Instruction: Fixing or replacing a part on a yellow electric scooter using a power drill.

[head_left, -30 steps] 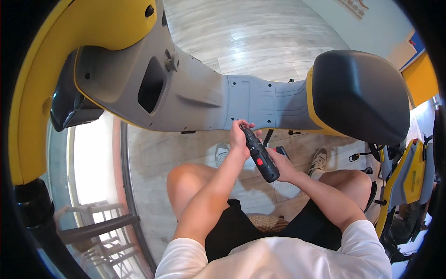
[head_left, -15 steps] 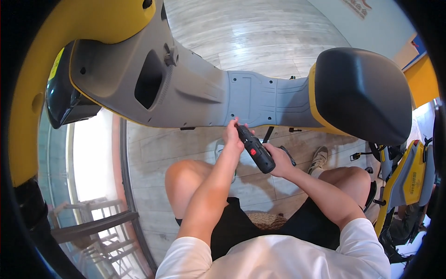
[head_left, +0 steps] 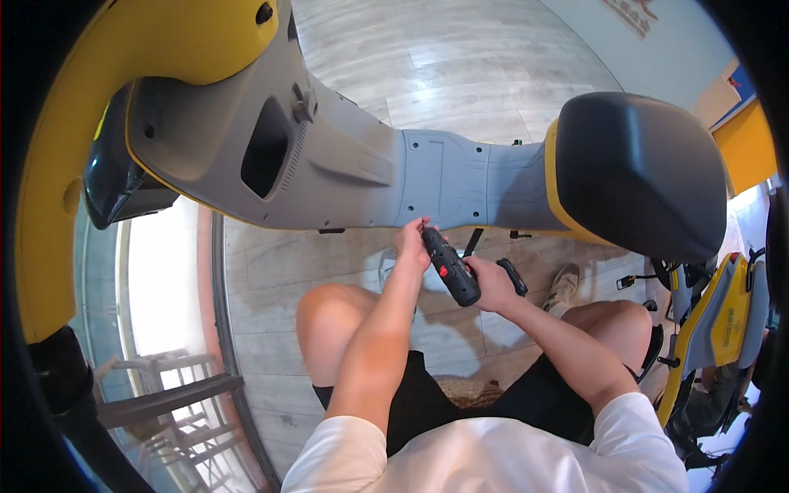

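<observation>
**Cordless drill [head_left: 451, 275] held beside a yellow and grey scooter [head_left: 353, 185]**

The black cordless drill, marked by a small red part, is held above the wooden floor [head_left: 271, 271], between the knees and the near edge of the scooter. Its nose is pointed towards eleven o'clock, and its battery [head_left: 514, 278] stands out at three o'clock from the body.

The grip of the right hand [head_left: 495, 287] is clamped on the handle of the drill. The grip of the left hand [head_left: 412, 246] is closed around the front end; what is pinched between its fingertips is too small to be told. Whether the scooter is touched by these fingertips cannot be told.

Seen from the drill, the grey footboard [head_left: 444, 182] is placed at twelve o'clock, with dark round fastening spots near its corners. The black seat [head_left: 645, 177] is found at two o'clock, and the grey front panel [head_left: 201, 148], with a dark open pocket, at ten o'clock. At three o'clock a brown shoe [head_left: 564, 282] is seen near, and another yellow and grey scooter [head_left: 723, 316] well apart. At nine o'clock a bright glass pane [head_left: 164, 287] is seen. Black shorts [head_left: 534, 398] and a white shirt [head_left: 509, 452] are worn by the person.
</observation>
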Motion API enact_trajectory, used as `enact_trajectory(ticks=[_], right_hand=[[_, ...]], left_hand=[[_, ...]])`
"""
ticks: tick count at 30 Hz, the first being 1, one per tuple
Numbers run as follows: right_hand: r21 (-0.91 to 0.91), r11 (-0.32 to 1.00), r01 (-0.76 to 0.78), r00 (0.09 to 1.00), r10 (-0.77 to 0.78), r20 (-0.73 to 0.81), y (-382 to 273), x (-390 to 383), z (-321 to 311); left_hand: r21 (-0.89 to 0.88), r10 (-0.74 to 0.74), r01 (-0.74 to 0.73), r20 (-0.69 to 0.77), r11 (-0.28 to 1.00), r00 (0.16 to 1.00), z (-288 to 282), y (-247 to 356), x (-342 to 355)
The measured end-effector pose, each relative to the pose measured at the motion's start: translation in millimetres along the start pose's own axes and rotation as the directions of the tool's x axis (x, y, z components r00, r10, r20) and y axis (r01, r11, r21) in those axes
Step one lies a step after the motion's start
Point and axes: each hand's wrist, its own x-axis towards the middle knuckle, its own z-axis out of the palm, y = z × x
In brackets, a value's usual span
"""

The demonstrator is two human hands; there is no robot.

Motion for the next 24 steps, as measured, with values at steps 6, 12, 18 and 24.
enact_trajectory(ticks=[6, 12, 18, 24], right_hand=[[-0.096, 0.989, -0.11, 0.989, 0.118, 0.084, -1, 30, 25], [-0.165, 0.982, -0.094, 0.988, 0.112, 0.103, 11, 51, 43], [-0.189, 0.979, -0.079, 0.983, 0.108, 0.148, 29, 70, 47], [-0.166, 0.982, -0.087, 0.981, 0.114, 0.16, 34, 82, 53]], left_hand=[[-0.022, -0.118, 0.117, -0.011, 0.993, 0.993, -33, 11, 43], [-0.113, -0.237, 0.244, 0.075, 0.963, 0.969, -52, 11, 82], [-0.061, -0.209, 0.211, 0.037, 0.976, 0.977, -58, 10, 98], [0.055, -0.192, 0.2, -0.124, 0.978, 0.974, -49, 18, 99]])
